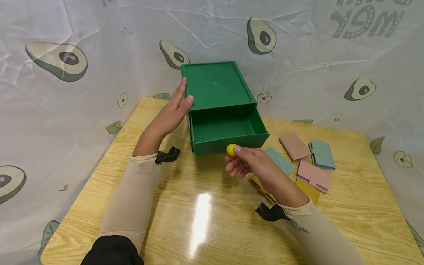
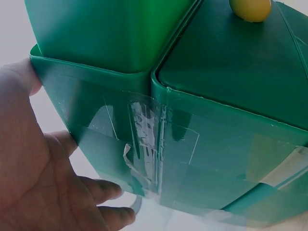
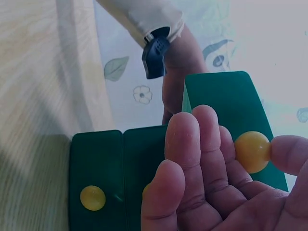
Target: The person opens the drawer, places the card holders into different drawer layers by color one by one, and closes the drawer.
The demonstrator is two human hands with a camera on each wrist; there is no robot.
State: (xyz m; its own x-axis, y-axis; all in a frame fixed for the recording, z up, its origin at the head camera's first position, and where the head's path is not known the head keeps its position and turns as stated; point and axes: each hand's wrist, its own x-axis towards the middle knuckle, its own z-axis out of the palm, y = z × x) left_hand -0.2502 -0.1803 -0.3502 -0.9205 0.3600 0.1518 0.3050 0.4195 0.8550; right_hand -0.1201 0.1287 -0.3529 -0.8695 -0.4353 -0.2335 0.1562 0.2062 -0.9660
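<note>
A green drawer cabinet [image 1: 215,84] stands at the back of the table, and its top drawer [image 1: 218,145] is pulled out toward me. The drawer's inside shows bare green plastic. My right hand [image 1: 255,162] pinches the drawer's yellow round knob [image 3: 252,151] between thumb and index finger, the other fingers loosely bent below. Against the cabinet's left side rests my left hand [image 1: 169,116], its fingers straight and the thumb near the top front corner. Seen from the left wrist, the cabinet's side panel [image 2: 96,106] has clear tape across it. Another yellow knob [image 3: 92,198] marks a lower drawer.
Right of the cabinet lie several small strapped notebooks: a pink one [image 1: 294,146], a light blue one [image 1: 322,154] and a yellow one [image 1: 308,191] among them. Behind the wooden table [image 1: 172,221] hangs an avocado-print sheet [image 1: 212,29], close to the cabinet's back.
</note>
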